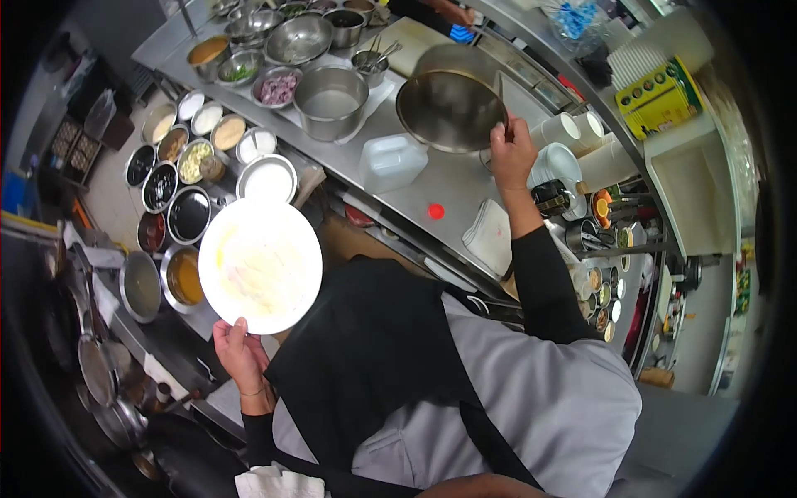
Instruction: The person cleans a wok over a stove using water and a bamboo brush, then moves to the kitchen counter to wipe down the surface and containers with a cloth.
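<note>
My left hand [241, 353] grips the near rim of a round white plate [261, 266], with the thumb on top. Pale yellowish smears or contents cover the plate's middle, blurred by glare. Over the steel counter, my right hand [513, 153] is closed on the right edge of a deep metal pot [452, 112], tilted so its dark inside faces me. A translucent plastic jug [394, 163] lies on the counter below the pot. Near it are a red cap [435, 211] and a folded white cloth [488, 236].
Several seasoning pots, including one of white powder [267, 178], stand left of the counter. An empty steel pot [330, 101] and a bowl of chopped red onion [276, 87] sit at the back. White containers [558, 130] line the right. Another person's hand [452, 12] shows at the top.
</note>
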Demonstrator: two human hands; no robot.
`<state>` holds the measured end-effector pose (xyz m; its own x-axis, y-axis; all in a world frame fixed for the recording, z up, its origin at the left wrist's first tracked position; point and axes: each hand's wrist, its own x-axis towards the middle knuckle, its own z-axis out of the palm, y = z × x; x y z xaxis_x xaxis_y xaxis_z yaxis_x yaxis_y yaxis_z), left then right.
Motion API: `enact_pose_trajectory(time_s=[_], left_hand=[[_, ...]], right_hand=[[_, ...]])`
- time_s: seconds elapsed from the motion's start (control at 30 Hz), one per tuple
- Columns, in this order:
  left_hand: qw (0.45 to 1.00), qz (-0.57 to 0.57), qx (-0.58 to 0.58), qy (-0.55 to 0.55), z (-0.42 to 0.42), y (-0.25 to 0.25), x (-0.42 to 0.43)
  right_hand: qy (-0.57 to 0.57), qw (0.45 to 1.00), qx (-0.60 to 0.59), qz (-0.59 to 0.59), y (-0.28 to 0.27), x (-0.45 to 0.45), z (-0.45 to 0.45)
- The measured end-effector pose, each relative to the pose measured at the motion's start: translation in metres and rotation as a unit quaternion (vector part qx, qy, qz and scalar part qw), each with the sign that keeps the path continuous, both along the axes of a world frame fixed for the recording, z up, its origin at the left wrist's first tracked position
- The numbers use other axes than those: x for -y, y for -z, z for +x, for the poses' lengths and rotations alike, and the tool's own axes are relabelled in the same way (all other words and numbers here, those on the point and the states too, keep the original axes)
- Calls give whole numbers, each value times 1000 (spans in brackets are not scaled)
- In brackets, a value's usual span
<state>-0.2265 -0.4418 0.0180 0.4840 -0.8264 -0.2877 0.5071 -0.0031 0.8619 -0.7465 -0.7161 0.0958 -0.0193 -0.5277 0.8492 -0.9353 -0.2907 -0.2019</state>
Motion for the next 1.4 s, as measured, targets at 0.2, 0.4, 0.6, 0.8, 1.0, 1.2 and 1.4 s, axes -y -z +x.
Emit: enact_pose_trajectory(time_s=[0.2, 0.4, 0.6, 0.8, 1.0, 1.2, 1.4], left_hand=[[995, -15, -1, 96, -4, -15, 47], [977, 6, -37, 211, -25, 30, 95], [941, 37, -32, 335, -55, 77, 91], [926, 108, 7, 361, -55, 120, 58], [935, 207, -24, 288, -59, 163, 24], [928, 257, -28, 267, -95, 245, -20], [931, 252, -49, 258, -139, 321, -26]], right_hand=[[-20, 768, 623, 146, 38, -96, -51], [75, 744, 609, 266, 43, -268, -79], [208, 728, 557, 341, 114, -395, -49], [283, 636, 618, 364, 212, -431, -18], [270, 546, 683, 403, 323, -368, -50], [242, 515, 754, 328, 436, -278, -113], [212, 490, 798, 279, 499, -222, -151]])
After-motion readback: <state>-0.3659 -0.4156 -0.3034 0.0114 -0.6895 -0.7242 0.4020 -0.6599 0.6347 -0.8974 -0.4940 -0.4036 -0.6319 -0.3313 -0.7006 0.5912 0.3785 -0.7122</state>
